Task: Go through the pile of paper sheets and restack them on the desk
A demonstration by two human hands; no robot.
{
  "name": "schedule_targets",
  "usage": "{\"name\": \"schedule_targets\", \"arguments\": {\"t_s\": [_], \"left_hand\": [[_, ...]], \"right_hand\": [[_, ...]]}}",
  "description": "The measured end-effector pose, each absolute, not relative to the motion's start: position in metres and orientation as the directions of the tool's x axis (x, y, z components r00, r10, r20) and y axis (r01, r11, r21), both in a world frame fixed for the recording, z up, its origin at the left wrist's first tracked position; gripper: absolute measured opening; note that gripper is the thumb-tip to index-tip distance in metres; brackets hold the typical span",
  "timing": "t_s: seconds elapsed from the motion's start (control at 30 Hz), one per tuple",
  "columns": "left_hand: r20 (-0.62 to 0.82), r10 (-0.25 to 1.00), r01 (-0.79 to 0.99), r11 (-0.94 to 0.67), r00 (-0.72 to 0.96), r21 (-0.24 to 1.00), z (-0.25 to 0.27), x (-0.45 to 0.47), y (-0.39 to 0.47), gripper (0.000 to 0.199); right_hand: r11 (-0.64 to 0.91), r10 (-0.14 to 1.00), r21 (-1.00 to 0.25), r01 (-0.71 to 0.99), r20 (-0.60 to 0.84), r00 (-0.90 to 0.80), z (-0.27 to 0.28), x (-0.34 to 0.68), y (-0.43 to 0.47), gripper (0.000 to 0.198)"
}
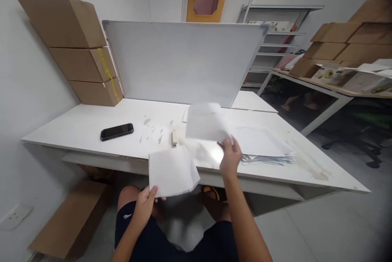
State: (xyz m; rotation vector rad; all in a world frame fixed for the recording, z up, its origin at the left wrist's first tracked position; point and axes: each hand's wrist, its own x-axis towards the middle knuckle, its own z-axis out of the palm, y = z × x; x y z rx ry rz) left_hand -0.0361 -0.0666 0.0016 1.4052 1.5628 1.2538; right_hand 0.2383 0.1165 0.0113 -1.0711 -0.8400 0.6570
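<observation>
My left hand [146,201] is closed on the lower left corner of some white paper sheets [172,171], which hang past the desk's front edge above my lap. Between the thumb and fingers of my right hand [229,153] is the lower right corner of another white paper sheet [206,121], blurred and raised over the desk. A small pale stapler-like thing [174,138] lies on the desk between the two papers. Right of my right hand a stack of papers [263,142] rests on the desk, partly covered by that hand.
On the white desk [88,127] lies a black phone [116,131] at the left. A whiteboard [183,61] stands along the back, beside stacked cardboard boxes [82,63]. Another box [72,217] is on the floor. A second table [309,82] with boxes stands at the right.
</observation>
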Motion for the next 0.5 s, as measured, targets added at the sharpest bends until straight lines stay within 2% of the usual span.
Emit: {"name": "schedule_targets", "arguments": {"t_s": [0.07, 0.13, 0.23, 0.3, 0.4, 0.5], "left_hand": [[0.183, 0.977, 0.511, -0.103, -0.108, 0.854, -0.007, -0.061, -0.077, 0.047], [0.254, 0.967, 0.665, -0.185, -0.007, 0.723, -0.014, -0.081, -0.088, 0.039], [0.347, 0.926, 0.774, -0.327, 0.149, 0.542, -0.02, -0.099, -0.098, 0.034], [0.401, 0.891, 0.789, -0.4, 0.214, 0.466, -0.022, -0.101, -0.101, 0.033], [0.485, 0.861, 0.792, -0.401, 0.155, 0.459, -0.019, -0.092, -0.098, 0.031], [0.518, 0.85, 0.777, -0.26, -0.098, 0.573, -0.009, -0.079, -0.087, 0.032]], "right_hand": [[0.377, 0.757, -0.924, 0.059, 0.345, 0.555, 0.034, 0.241, 0.148, 0.053], [0.275, 0.788, -0.943, 0.186, 0.332, 0.519, 0.053, 0.239, 0.173, 0.05], [0.073, 0.83, -0.929, 0.362, 0.258, 0.494, 0.067, 0.232, 0.192, 0.051], [0.037, 0.826, -0.913, 0.406, 0.256, 0.502, 0.07, 0.226, 0.191, 0.052], [0.054, 0.831, -0.898, 0.437, 0.283, 0.479, 0.066, 0.21, 0.161, 0.055], [0.124, 0.903, -0.87, 0.478, 0.298, 0.309, 0.044, 0.182, 0.087, 0.055]]}}
